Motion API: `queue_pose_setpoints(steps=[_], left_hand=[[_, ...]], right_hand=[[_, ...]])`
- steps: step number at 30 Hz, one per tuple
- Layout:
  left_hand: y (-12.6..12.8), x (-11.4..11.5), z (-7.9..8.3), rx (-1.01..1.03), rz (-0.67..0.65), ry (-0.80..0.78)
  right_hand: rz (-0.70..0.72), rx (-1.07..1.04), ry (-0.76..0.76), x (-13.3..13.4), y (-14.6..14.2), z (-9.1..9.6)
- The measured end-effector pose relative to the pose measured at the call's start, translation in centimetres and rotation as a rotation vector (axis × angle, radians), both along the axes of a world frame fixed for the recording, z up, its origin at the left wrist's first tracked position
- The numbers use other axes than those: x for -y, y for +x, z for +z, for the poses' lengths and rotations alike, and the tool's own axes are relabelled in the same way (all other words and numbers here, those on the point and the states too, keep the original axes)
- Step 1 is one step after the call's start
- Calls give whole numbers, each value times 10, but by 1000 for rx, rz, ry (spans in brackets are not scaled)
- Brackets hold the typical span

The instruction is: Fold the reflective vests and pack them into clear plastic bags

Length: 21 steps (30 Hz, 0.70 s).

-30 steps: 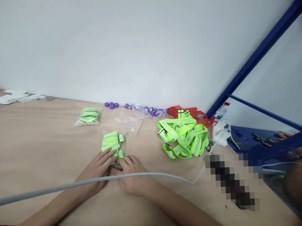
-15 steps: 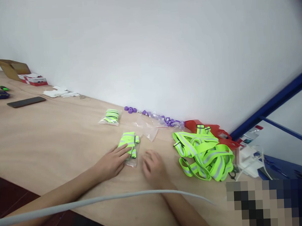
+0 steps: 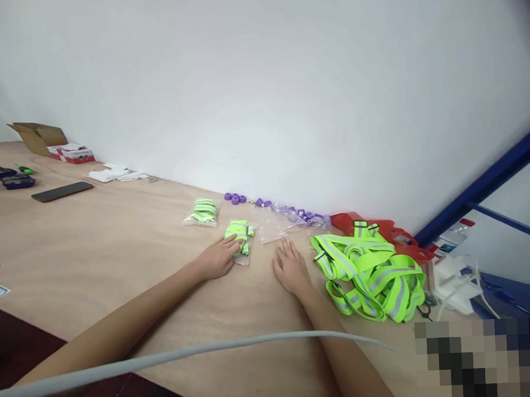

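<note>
My left hand [image 3: 219,257] lies with its fingers stretched over a clear bag holding a folded neon-yellow reflective strap [image 3: 239,229]. My right hand [image 3: 292,269] rests on the table, fingers spread, its tips at the near edge of a clear plastic bag [image 3: 273,232]. Whether those tips touch the bag I cannot tell. Behind my left hand sits a second bagged reflective strap [image 3: 204,210]. To the right of my right hand is a tangled heap of loose neon-yellow reflective straps [image 3: 369,270] with silver stripes and black buckles.
Purple plastic pieces [image 3: 235,198] line the wall. A red bag [image 3: 389,228] and a bottle [image 3: 455,237] stand behind the heap. Leftward are a dark flat phone-like slab [image 3: 62,191], white papers [image 3: 114,173] and a cardboard box [image 3: 40,137]. A grey cable [image 3: 210,348] crosses in front.
My left hand has slid the bagged strap away from me, toward the other bagged one. My right hand has moved forward from a curled pose and spread its fingers by the clear bag.
</note>
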<state>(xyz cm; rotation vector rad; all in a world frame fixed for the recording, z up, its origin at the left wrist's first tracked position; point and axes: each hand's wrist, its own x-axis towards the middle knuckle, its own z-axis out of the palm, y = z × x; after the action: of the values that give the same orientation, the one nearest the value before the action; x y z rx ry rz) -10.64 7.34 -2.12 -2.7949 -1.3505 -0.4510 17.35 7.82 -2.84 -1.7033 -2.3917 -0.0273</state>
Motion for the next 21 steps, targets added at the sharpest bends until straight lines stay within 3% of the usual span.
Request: queue_pose_setpoints(steps=[9, 21], left_hand=[[4, -21, -4, -21, 15, 30], [20, -82, 3, -45, 185, 92]], right_hand=[[91, -31, 90, -23, -14, 1], [550, -67, 366, 7, -10, 1]])
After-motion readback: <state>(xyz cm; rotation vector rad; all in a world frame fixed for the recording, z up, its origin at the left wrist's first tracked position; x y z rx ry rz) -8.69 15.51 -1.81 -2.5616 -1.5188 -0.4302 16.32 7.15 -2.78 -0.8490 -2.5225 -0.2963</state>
